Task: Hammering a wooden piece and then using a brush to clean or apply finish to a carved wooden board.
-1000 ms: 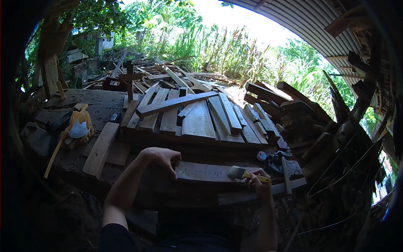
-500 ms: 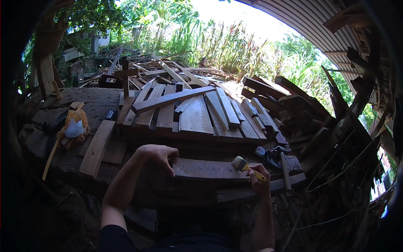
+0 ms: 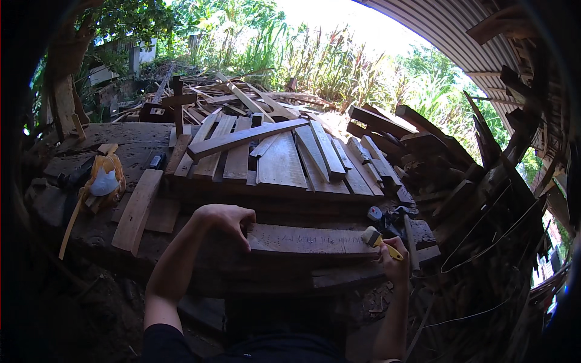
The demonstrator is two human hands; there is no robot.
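Shady bench (image 3: 142, 130) | left hand (image 3: 227, 222) curls at plank (image 3: 305, 239), left end, grip unclear | right hand (image 3: 394, 261) pinches brush (image 3: 377, 239) | brushing imo, next stroke wants steadiness

Above the marked board (image 3: 302, 240), between the left hand (image 3: 229, 222) at its left end and the brush (image 3: 373, 238) in the right hand (image 3: 393, 257) at its right, a hand could pass. Stacked planks (image 3: 281, 164) block the way beyond the board; a hammer (image 3: 411, 242) obstructs its right side. Shadow makes room below its near edge hard to judge.
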